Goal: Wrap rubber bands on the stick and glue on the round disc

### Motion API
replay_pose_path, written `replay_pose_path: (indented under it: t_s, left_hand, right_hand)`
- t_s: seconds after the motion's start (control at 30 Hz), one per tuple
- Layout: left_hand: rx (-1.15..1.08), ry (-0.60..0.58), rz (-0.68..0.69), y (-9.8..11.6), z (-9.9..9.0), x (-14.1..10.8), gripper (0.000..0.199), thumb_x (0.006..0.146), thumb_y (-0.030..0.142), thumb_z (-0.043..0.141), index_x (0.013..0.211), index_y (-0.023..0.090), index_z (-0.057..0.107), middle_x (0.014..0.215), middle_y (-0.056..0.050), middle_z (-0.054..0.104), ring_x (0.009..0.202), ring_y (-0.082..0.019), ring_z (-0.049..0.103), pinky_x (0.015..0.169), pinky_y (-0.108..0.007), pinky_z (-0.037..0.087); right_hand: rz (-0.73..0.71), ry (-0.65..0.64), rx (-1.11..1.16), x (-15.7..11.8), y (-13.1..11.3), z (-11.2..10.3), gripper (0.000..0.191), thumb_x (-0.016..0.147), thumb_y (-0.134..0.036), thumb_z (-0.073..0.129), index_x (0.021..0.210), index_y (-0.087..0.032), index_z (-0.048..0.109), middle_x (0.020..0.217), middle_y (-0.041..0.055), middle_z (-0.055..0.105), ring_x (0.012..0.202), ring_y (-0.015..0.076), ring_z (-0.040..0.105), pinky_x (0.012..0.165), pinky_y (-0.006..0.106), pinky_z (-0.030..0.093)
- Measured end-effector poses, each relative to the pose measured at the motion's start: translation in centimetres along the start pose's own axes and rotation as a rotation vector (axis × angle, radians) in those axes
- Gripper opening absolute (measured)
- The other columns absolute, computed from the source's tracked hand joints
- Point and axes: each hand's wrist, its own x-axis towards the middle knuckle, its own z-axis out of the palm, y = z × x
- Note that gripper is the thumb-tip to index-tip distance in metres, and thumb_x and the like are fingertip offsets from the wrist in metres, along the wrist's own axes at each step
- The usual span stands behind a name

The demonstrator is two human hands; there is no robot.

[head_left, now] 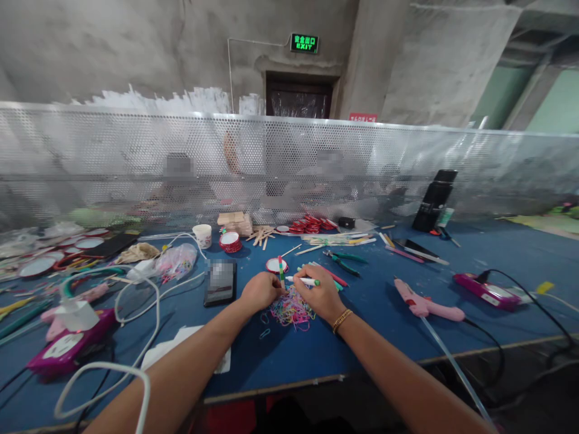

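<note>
Near the middle of the blue table, my left hand (262,292) is closed on a colored stick (281,269) with green and red bands, held upright. My right hand (319,293) pinches a white marker (307,281) with a green end, its tip pointing left toward the stick. Beneath both hands lies a loose pile of multicolored rubber bands (294,310). Just behind the stick is a round white disc with a red rim (272,265). More markers (333,276) lie partly behind my right hand.
A phone (220,283) lies left of my hands, beside a white cable. Green-handled pliers (346,260), a pink glue gun (425,304) and a purple power strip (487,292) are on the right. Farther back stand a paper cup (202,235) and stacked red-rimmed discs (230,242), before a perforated metal screen (253,163).
</note>
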Motion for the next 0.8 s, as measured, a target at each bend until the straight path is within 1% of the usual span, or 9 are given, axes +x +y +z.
replay_pose_path:
  t_s: [0.23, 0.47, 0.8]
  left_hand:
    - [-0.003, 0.017, -0.013, 0.12, 0.00, -0.02, 0.018, 0.070, 0.033, 0.066, 0.077, 0.018, 0.075, 0.063, -0.001, 0.066, 0.058, -0.012, 0.055, 0.054, -0.022, 0.033]
    - [0.003, 0.015, -0.012, 0.27, -0.08, -0.14, 0.019, 0.071, 0.033, 0.065, 0.077, 0.019, 0.075, 0.062, -0.001, 0.065, 0.058, -0.012, 0.054, 0.052, -0.022, 0.032]
    - [-0.001, 0.010, -0.007, -0.14, 0.13, 0.14, 0.018, 0.070, 0.034, 0.065, 0.075, 0.018, 0.074, 0.062, -0.001, 0.066, 0.058, -0.012, 0.054, 0.053, -0.022, 0.032]
  right_hand:
    - [-0.041, -0.036, 0.004, -0.15, -0.06, 0.22, 0.016, 0.083, -0.024, 0.056, 0.067, -0.021, 0.058, 0.068, 0.0006, 0.061, 0.069, 0.0151, 0.054, 0.066, 0.026, 0.038]
    - [-0.023, -0.047, 0.010, -0.22, 0.36, 0.53, 0.014, 0.083, -0.025, 0.058, 0.070, -0.021, 0.059, 0.070, 0.0007, 0.062, 0.070, 0.0152, 0.055, 0.067, 0.026, 0.038]
    - [-0.010, -0.013, -0.025, 0.00, 0.29, 0.16, 0.015, 0.082, -0.023, 0.056, 0.067, -0.021, 0.058, 0.069, 0.0006, 0.062, 0.068, 0.0150, 0.055, 0.064, 0.026, 0.037]
